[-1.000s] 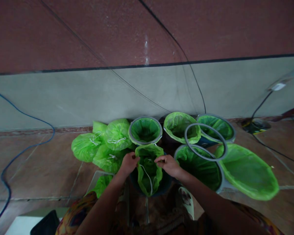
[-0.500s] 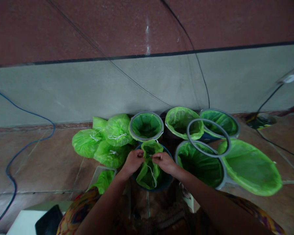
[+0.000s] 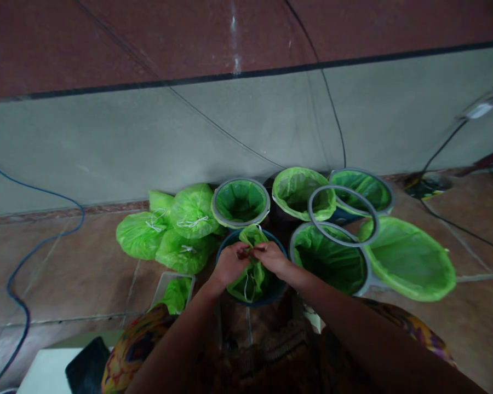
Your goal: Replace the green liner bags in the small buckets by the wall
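**Both hands gather the mouth of a green bag in a dark bin**

Fingers (image 3: 241,254) of both hands pinch the gathered top of a green bag (image 3: 250,273), closed tight on its plastic. In the head view, the left hand (image 3: 229,265) and the right hand (image 3: 271,257) meet over the bag's mouth, nearly touching each other. That bag sits inside a dark blue bin (image 3: 277,289) directly in front of the person, and a thin white drawstring (image 3: 246,287) hangs from it (whether a finger holds the string, I cannot tell).

Just left of the bin lie tied green bags (image 3: 170,234) in a cluster on the reddish floor (image 3: 66,273), against the foot of a grey wall (image 3: 148,142). Behind the bin stands a grey-rimmed bin (image 3: 240,202) lined in green, with more lined bins to its right. A loose grey ring (image 3: 340,214) leans across those. A blue cable (image 3: 24,262) curves over the floor at far left.
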Action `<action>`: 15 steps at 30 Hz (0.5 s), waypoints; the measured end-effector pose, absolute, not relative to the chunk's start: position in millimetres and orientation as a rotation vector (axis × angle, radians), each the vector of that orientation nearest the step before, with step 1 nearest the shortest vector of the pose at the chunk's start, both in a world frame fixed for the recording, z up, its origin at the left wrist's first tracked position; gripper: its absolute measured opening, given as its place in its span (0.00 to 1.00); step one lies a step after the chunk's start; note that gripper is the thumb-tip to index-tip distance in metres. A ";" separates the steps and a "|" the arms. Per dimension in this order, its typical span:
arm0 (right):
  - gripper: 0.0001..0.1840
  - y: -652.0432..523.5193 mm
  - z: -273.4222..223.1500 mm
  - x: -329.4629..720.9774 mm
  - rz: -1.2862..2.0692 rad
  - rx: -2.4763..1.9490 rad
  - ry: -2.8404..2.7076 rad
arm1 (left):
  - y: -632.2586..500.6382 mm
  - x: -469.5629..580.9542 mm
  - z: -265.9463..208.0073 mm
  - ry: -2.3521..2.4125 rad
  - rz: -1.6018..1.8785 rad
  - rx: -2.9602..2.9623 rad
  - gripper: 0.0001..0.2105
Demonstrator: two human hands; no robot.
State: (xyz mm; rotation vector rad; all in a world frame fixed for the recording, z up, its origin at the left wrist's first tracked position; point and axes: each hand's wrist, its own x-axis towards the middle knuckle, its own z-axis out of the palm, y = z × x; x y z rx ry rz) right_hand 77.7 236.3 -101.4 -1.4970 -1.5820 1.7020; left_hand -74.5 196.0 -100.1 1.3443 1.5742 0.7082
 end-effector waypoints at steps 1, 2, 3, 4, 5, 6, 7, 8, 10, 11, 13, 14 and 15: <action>0.13 236.4 -101.6 77.2 1.704 -1.514 -1.548 | 195.8 -74.4 -98.8 1.591 0.701 1.350 0.17; 0.13 236.4 -101.8 76.7 1.707 -1.524 -1.517 | 195.6 -74.9 -97.5 1.606 0.692 1.355 0.17; 0.13 236.3 -101.9 76.3 1.714 -1.528 -1.487 | 195.6 -75.8 -96.4 1.619 0.680 1.362 0.17; 0.13 236.1 -101.7 75.8 1.724 -1.526 -1.457 | 195.6 -77.0 -95.5 1.632 0.664 1.372 0.17; 0.12 235.9 -101.3 75.3 1.738 -1.520 -1.419 | 195.6 -78.1 -94.9 1.644 0.646 1.385 0.17; 0.11 235.7 -100.7 74.8 1.752 -1.517 -1.371 | 195.5 -78.9 -94.5 1.652 0.628 1.400 0.17; 0.10 235.6 -100.0 74.3 1.764 -1.519 -1.316 | 195.2 -79.4 -94.2 1.658 0.609 1.416 0.16; 0.09 235.5 -99.3 73.9 1.773 -1.523 -1.260 | 194.8 -79.5 -93.9 1.664 0.589 1.432 0.15; 0.07 235.8 -98.3 73.5 1.770 -1.545 -1.156 | 193.6 -78.6 -92.7 1.679 0.548 1.459 0.12; 0.07 236.2 -98.2 73.7 1.768 -1.557 -1.117 | 192.8 -77.9 -91.7 1.690 0.525 1.469 0.11; 0.06 237.3 -98.8 75.0 1.769 -1.571 -1.056 | 191.1 -76.9 -89.0 1.717 0.477 1.490 0.08; 0.06 238.2 -99.5 76.1 1.775 -1.567 -1.028 | 190.4 -76.8 -87.6 1.730 0.458 1.499 0.08; 0.06 239.3 -100.2 77.3 1.784 -1.555 -1.004 | 189.8 -77.0 -86.3 1.740 0.441 1.506 0.07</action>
